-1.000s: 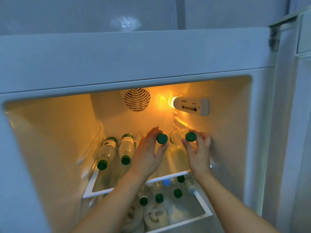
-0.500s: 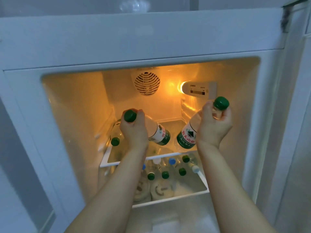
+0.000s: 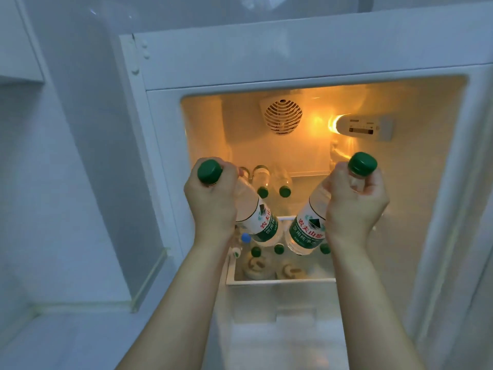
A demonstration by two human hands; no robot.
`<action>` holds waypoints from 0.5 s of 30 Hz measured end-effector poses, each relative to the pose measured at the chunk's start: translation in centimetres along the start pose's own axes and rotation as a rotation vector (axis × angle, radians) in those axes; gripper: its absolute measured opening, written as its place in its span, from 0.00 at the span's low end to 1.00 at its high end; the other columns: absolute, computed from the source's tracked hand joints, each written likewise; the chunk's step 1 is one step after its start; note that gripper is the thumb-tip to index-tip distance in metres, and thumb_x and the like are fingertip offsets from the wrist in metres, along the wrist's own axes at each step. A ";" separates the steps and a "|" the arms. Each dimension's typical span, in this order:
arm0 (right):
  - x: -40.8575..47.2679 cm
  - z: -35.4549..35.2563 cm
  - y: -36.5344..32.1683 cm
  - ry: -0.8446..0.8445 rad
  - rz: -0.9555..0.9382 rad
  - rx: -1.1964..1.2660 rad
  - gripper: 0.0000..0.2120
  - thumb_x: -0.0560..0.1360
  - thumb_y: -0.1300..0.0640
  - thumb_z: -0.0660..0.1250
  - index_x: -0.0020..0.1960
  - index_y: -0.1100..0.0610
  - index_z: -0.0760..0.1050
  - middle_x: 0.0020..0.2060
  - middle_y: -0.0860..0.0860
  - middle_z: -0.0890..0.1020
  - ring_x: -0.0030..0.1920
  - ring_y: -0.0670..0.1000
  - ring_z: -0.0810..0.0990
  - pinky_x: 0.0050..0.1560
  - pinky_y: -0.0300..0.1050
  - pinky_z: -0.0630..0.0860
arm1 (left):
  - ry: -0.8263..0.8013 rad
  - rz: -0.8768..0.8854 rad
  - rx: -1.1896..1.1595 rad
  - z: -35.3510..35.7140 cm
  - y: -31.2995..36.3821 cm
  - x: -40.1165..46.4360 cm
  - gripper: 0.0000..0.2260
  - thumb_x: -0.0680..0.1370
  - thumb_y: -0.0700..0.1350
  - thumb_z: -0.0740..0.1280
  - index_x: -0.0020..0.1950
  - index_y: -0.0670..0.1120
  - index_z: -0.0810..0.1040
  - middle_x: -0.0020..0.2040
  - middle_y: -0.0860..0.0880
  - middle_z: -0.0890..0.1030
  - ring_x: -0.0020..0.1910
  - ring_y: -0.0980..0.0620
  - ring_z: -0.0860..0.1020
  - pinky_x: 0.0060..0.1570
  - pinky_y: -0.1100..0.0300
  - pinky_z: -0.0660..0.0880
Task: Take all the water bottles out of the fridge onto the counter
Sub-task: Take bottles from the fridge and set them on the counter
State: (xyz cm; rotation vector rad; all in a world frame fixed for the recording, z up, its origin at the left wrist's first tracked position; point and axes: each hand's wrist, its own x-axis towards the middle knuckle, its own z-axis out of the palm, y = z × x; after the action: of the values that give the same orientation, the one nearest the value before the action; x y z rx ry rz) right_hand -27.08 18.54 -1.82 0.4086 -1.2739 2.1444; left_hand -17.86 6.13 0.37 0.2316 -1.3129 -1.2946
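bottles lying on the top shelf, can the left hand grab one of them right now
Probably not yet. The left hand already grips a bottle by the neck, so it has no free fingers. The path to the shelf bottles looks open once it sets that one down.

Clear glossy plastic bottles (image 3: 256, 217)

Two green-capped bottles (image 3: 269, 182) lie on the upper fridge shelf (image 3: 286, 218).
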 end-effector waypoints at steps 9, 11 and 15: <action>-10.9 0.1 -4.2 -0.202 0.141 -0.012 0.03 0.71 0.50 0.69 0.41 0.48 0.78 0.33 0.44 0.79 0.38 0.50 0.78 0.44 0.46 0.75 | 0.029 -0.058 0.185 -12.0 6.1 -4.5 0.03 0.68 0.36 0.68 0.38 0.38 0.76 0.38 0.36 0.78 0.36 0.51 0.76 0.36 0.61 0.73; -13.9 0.0 -5.3 -0.250 0.190 0.010 0.03 0.71 0.50 0.69 0.41 0.48 0.78 0.35 0.46 0.79 0.40 0.50 0.77 0.44 0.46 0.76 | 0.077 -0.085 0.251 -15.2 6.9 -5.7 0.04 0.69 0.34 0.69 0.39 0.36 0.75 0.35 0.40 0.75 0.34 0.52 0.73 0.35 0.63 0.71; -18.8 -0.1 -7.3 -0.378 0.256 0.020 0.03 0.73 0.55 0.70 0.42 0.51 0.78 0.35 0.41 0.80 0.39 0.44 0.77 0.47 0.40 0.74 | 0.126 -0.130 0.357 -19.8 8.0 -8.6 0.05 0.71 0.33 0.68 0.40 0.38 0.72 0.32 0.49 0.72 0.32 0.53 0.70 0.32 0.66 0.69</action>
State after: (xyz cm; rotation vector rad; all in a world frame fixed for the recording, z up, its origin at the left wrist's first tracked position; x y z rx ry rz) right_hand -7.89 14.80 -7.01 0.7198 -1.5843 2.3705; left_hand 4.54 5.56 -5.20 0.6470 -1.4328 -1.1251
